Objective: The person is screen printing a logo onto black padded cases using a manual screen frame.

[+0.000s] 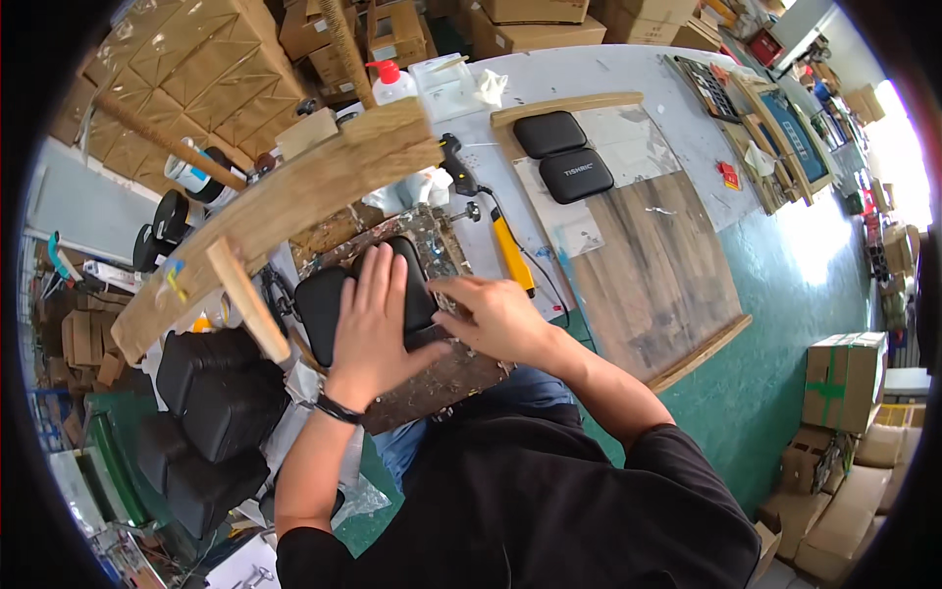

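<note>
The left grip (376,329) lies flat, fingers extended and palm down, across the opened black case (419,293), clasping nothing; this spread pressure seems meant to steady the case and level it against the stained work plate (427,388) beneath; the right grip (491,316) is half curled by the case's right edge, probably to guide that side, though one cannot tell whether it pinches the rim or only rests near it.

The case sits directly before the person's body, on the plate, presumably so both arms reach it easily; a second black case (576,177), also opened, lies on a wooden board (653,265) to the right, apart from the handled one, perhaps to keep the plate uncluttered; the board rests partly on the pale bench (569,74); black cases (221,393) are heaped at the lower left, likely for easy reach; a yellow-handled tool (510,257) lies between plate and board.
</note>
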A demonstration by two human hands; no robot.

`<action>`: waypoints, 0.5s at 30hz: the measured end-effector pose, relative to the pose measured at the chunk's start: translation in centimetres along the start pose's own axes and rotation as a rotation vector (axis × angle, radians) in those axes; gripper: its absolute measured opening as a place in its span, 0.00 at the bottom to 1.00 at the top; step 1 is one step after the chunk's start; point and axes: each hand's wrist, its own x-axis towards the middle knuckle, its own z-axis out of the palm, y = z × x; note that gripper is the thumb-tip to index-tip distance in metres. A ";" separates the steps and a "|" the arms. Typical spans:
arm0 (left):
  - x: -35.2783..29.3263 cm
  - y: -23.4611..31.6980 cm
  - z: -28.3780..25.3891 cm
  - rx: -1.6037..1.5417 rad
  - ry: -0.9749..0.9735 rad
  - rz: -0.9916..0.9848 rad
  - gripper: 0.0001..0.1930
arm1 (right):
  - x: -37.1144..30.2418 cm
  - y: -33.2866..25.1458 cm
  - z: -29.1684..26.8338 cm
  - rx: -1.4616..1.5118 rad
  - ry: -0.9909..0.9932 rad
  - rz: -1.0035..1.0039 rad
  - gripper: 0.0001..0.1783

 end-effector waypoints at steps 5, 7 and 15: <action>-7.2 3.8 -0.5 -0.371 -0.094 0.233 0.56 | -0.7 0.0 -4.1 0.165 0.031 0.222 0.22; -8.7 3.3 -1.7 -0.482 -0.093 0.275 0.54 | -0.4 0.9 -5.7 0.236 0.096 0.253 0.19; -4.7 -5.0 -13.8 -1.496 0.615 0.148 0.43 | 8.0 -1.3 -9.9 0.320 0.279 0.082 0.16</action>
